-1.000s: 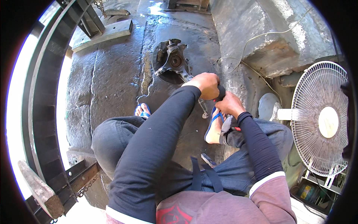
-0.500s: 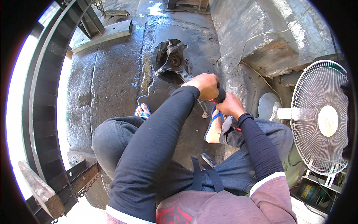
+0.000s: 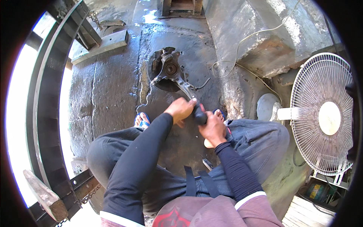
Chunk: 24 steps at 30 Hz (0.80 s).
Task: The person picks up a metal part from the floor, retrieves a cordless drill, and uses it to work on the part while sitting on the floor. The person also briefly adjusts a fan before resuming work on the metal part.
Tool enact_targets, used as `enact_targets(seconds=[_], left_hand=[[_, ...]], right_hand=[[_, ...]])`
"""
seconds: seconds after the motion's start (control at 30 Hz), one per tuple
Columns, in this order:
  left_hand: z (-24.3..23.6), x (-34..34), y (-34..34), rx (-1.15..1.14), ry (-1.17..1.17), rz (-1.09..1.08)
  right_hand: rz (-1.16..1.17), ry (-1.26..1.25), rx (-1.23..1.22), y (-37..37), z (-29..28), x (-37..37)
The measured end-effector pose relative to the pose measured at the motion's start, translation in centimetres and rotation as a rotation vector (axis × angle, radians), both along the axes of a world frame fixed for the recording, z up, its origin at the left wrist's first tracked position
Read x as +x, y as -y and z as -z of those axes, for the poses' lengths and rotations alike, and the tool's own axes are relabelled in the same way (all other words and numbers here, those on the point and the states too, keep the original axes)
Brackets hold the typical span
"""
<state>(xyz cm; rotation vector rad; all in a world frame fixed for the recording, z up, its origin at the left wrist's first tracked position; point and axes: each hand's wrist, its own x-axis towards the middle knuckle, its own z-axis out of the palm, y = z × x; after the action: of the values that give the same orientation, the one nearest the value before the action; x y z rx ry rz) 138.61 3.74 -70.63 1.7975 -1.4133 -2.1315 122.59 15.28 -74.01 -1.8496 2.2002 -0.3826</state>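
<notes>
Stained floor (image 3: 113, 81) under hub (image 3: 171, 69), white fan (image 3: 329, 118)

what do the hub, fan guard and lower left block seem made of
Hub: probably metal, grey and grimy, with bright glints. Fan guard: likely white-coated wire, given its thin ribs. Block: apparently weathered wood, with a rough brown end.
</notes>
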Motion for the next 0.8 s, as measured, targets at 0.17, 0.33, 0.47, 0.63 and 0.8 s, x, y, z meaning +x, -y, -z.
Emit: enact_targets(seconds=[0.17, 0.33, 0.47, 0.63, 0.8], left_hand=[[2.1, -0.2, -4.0, -0.162, 0.049, -0.129], [3.5, -2.4, -4.3, -0.264, 0.076, -0.308], [3.7, -3.9, -4.0, -0.301, 0.113, -0.295], [4.3, -4.1, -3.5, -0.206, 0.112, -0.246], [5.3, -4.1, -3.3, -0.240, 0.081, -0.283]], right_hand=[[-0.077, 0.031, 0.195, -0.2, 1.6, 2.4], [0.007, 0.125, 0.230, 1.0, 1.9, 1.6], [0.039, 0.206, 0.226, 1.3, 2.2, 0.5], [0.017, 0.190, 0.289, 1.9, 2.7, 0.0], [0.034, 0.229, 0.301, 2.2, 2.9, 0.0]])
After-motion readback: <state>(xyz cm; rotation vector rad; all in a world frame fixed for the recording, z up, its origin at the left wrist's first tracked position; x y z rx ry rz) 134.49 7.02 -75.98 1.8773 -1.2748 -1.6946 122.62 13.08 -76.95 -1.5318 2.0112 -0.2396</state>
